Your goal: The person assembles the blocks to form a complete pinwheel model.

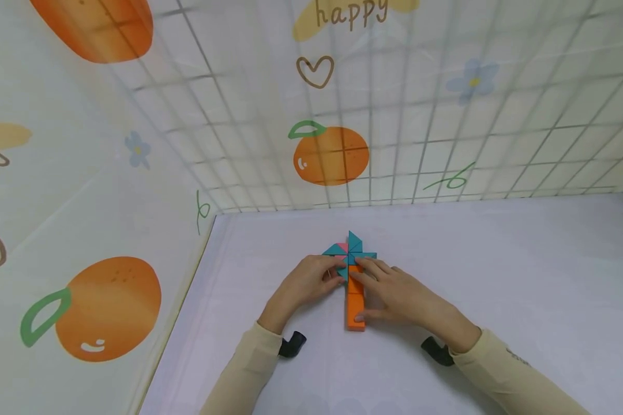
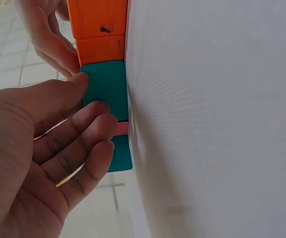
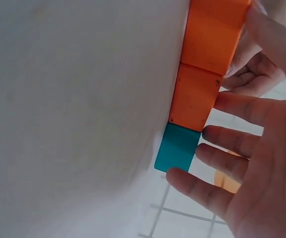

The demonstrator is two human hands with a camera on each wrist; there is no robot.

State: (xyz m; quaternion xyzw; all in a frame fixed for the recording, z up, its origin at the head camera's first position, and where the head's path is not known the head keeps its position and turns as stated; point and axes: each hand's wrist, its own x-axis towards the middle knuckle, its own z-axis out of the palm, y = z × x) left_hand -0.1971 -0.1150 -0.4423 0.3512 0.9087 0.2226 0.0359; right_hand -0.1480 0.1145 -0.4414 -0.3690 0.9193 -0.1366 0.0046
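Observation:
Teal and pink triangular blocks (image 1: 355, 242) form a pinwheel shape flat on the table, above a straight column of orange blocks (image 1: 355, 308). At the pinwheel's lower left, my left hand (image 1: 308, 279) pinches a teal triangular block (image 2: 107, 87) between thumb and fingers; a bit of pink block (image 2: 122, 129) shows beside it. My right hand (image 1: 402, 291) lies along the right side, its extended fingers touching the orange column and a teal block (image 3: 177, 147). Its thumb rests near the column's lower end. The hands partly cover the pinwheel's lower arms.
A pale cloth covers the table (image 1: 524, 276). Behind it stands a curtain (image 1: 259, 138) printed with oranges and grid lines, and another printed panel (image 1: 98, 219) borders the left edge. Black wrist-worn pieces (image 1: 293, 344) show under both sleeves.

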